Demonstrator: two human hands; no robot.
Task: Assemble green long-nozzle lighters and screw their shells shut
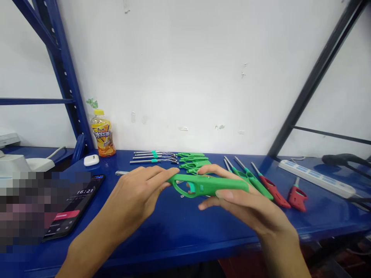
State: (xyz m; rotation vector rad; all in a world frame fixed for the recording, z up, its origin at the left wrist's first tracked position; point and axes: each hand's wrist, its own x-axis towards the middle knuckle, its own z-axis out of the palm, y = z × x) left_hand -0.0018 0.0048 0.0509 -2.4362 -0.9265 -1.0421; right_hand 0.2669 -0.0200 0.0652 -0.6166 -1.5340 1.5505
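Note:
A green lighter body (223,185) with a trigger loop is held level above the blue table by both hands. My left hand (142,187) pinches its loop end; a metal tube tip (120,173) sticks out on the far side of that hand. My right hand (246,199) wraps round the wide handle end, thumb on the near side and fingers behind. Beyond the hands lie several metal tubes with teal collars and wires (153,157), beside several green handle shells (193,155).
On the right are green lighters (259,186), red lighters (274,191) and a white power strip (315,177). On the left stand a drink bottle (103,135), a white earphone case (91,160) and a phone (77,208). Blue table (179,231) has shelf posts behind.

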